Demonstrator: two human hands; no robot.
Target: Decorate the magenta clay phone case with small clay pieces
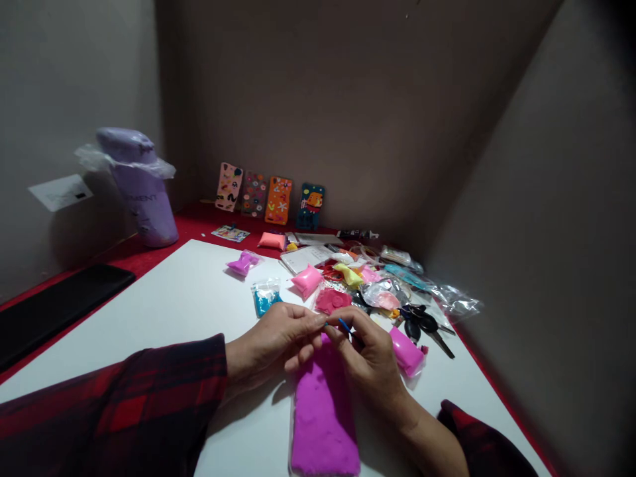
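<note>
My left hand and my right hand meet fingertip to fingertip above the far end of a phone case covered in magenta clay. The left thumb and forefinger are pinched together at the right hand's fingertips; anything between them is too small to make out. A thin blue stick-like tool lies among the right hand's closed fingers, mostly hidden. Just beyond the left hand is a small bag of blue clay. A packet of pink clay rests right of the right hand.
Clay packets, including a red one, and scissors crowd the board's right side. Several decorated phone cases lean on the back wall. A purple wrapped container stands at left, behind a black phone-like slab.
</note>
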